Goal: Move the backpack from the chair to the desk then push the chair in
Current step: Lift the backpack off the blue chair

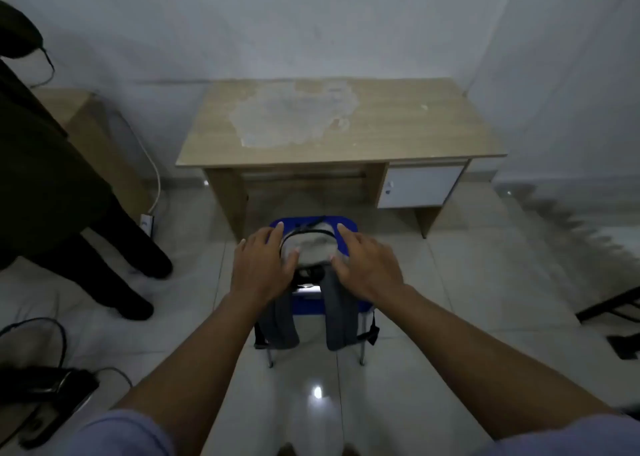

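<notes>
Head view. We are reaching with the left hand (264,266) and right hand (367,265) to either side of the grey backpack (309,247), which is sitting on the blue chair (341,228) in front of the counter (398,133). Our fingers (277,231) are spread and released, flanking the backpack but not yet gripping it. Its shoulder straps (337,320) are hanging over the chair's near edge; in our judgement they are risking a snag during the lift, tipping or dragging the light chair. A loose side-grip is also inviting a slip.
</notes>
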Demonstrator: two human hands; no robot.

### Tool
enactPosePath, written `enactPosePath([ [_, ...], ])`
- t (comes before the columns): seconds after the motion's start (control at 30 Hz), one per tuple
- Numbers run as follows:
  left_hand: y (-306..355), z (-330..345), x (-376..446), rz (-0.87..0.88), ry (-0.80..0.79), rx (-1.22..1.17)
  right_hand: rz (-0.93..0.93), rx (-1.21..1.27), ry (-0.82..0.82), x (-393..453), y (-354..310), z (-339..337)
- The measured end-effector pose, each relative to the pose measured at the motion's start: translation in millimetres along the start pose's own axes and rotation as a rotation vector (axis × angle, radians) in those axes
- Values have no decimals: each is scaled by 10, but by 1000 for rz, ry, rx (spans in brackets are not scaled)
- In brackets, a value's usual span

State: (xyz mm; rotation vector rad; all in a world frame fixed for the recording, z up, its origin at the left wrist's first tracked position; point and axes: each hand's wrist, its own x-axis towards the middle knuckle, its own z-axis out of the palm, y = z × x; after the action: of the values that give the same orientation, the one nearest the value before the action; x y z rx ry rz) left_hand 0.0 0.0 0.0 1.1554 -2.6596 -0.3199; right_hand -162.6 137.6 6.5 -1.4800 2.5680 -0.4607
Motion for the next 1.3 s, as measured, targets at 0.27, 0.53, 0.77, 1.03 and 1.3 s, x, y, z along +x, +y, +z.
enactPosePath([
  [0.27,-82,279,-332,-132,-100,-60,271,234,-191,-175,-14,356],
  [0.53,-172,369,-485,-68,-169,10,369,664,-180,-96,186,404],
  [0.77,-260,377,-477,-32,-172,-25,118,456,-284,111,446,327],
  [1.03,-364,207,-353,-113,-213,-188,-125,108,-302,513,599,270],
  [1.3,-603,79,184,-68,-203,-189,46,326,-234,770,379,386],
])
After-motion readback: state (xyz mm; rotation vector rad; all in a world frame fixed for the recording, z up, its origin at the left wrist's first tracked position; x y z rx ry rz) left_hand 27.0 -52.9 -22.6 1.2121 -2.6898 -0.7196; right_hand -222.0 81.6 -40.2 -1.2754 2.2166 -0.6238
